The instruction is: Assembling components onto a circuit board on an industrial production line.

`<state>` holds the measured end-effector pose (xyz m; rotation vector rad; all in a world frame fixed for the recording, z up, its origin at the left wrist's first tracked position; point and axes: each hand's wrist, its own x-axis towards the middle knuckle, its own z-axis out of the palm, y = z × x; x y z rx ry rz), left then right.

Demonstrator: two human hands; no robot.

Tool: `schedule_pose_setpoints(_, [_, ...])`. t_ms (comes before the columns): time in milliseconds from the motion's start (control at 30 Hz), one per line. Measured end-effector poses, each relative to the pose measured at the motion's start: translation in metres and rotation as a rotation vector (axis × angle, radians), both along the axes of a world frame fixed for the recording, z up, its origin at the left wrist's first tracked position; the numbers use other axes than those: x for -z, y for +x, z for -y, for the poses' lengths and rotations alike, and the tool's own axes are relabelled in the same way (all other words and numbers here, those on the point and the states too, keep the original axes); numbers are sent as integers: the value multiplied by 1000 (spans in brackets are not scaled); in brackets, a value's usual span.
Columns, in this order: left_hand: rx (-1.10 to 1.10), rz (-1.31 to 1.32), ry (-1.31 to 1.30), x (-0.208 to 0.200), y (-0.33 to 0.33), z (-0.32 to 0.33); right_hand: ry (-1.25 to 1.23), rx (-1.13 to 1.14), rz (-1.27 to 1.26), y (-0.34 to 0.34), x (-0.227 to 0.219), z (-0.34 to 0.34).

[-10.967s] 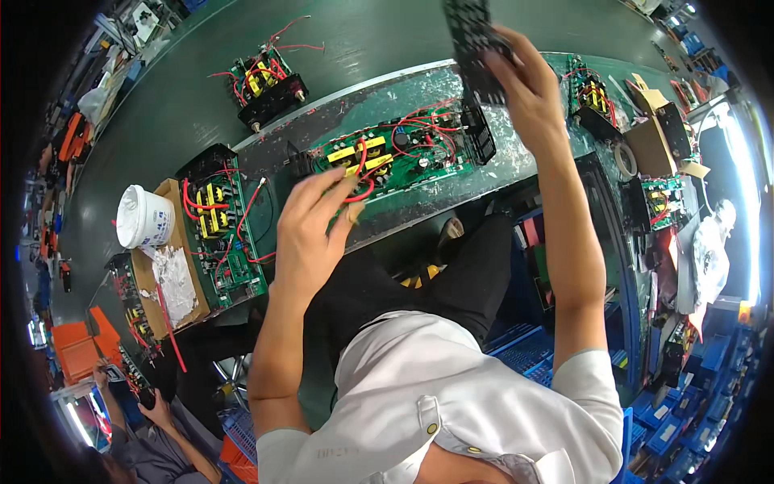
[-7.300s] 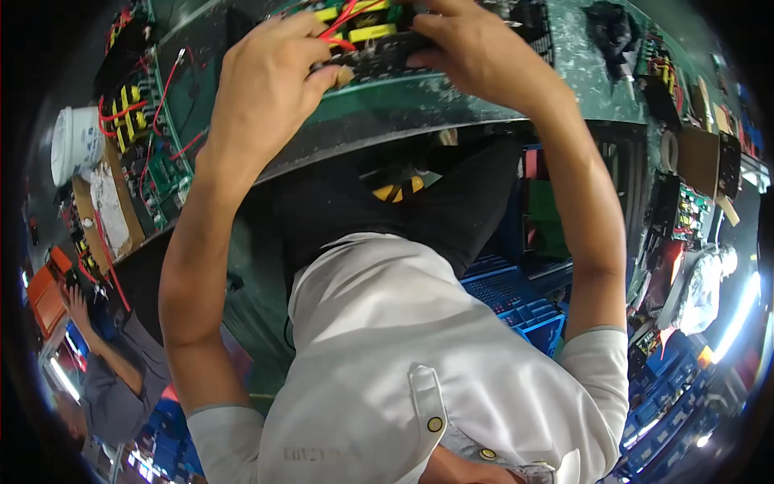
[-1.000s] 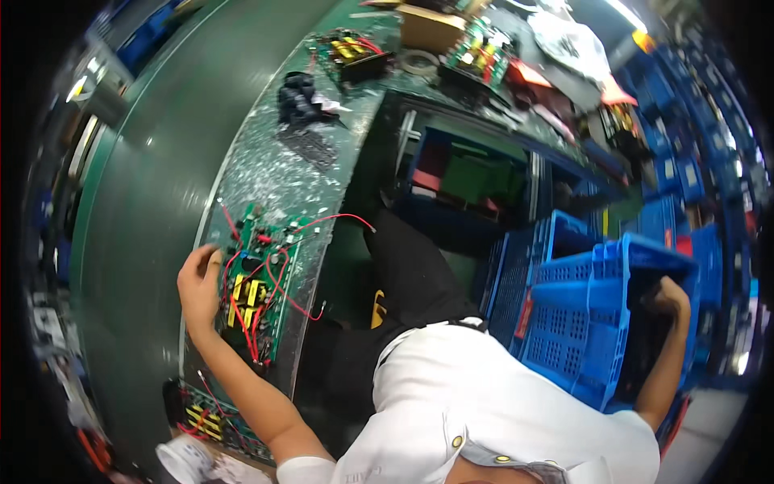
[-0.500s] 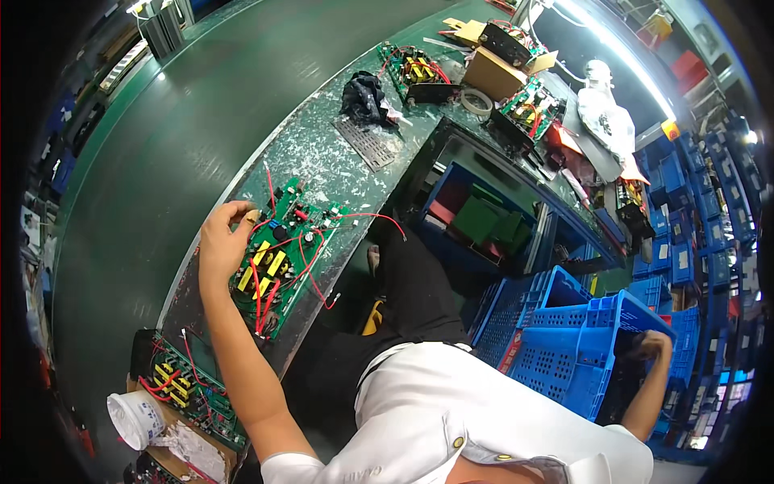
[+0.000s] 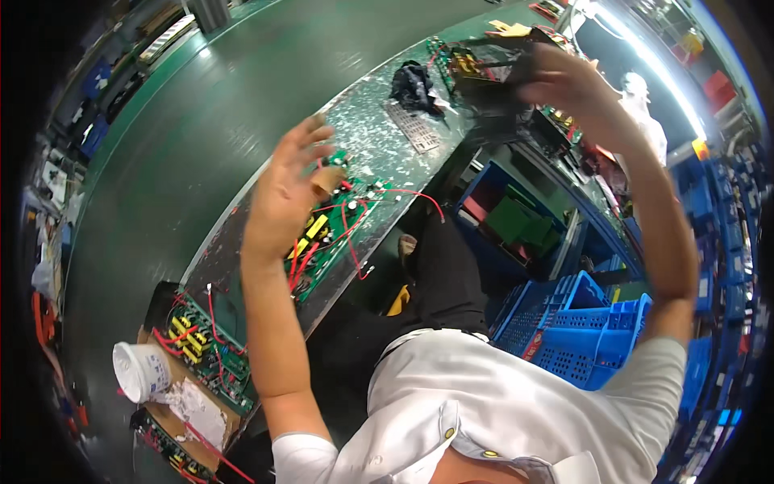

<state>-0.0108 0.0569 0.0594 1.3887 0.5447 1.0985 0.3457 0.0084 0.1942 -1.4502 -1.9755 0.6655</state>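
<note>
My left hand (image 5: 284, 194) is raised over the upper left part of a green circuit board (image 5: 355, 218), fingers spread and palm partly turned up. Its thumb end looks tan, perhaps covered; I cannot tell. Yellow-wrapped coils (image 5: 313, 235) and loose red wires (image 5: 348, 234) show on the board, partly behind the hand. Farther off to the right, my right hand (image 5: 556, 81) is closed on a black, frame-like part (image 5: 492, 101). Motion smears both, so the part's exact kind is unclear. It hangs above the far end of the bench and hides some of the things there.
A black crumpled cloth (image 5: 413, 87) and a grey slotted plate (image 5: 413, 127) lie on the worn green bench (image 5: 363, 105). Near left are a second wired board (image 5: 201, 347) and a white tub (image 5: 141, 371). Blue crates (image 5: 580, 339) stand at my right.
My right hand has come from the blue crate up to the far bench, now with the black part. My left hand has lifted off the board and opened. The whole view has shifted.
</note>
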Motion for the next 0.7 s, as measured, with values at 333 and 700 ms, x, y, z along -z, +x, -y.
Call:
schedule_pose_setpoints(333, [-426,770,-303,6,-83,0,-572,-461,-1329,-287,203,17])
schedule_pose_setpoints(700, [-264,936,-203,-88,-87,-79,-950,-597,-1609,-291,212,60])
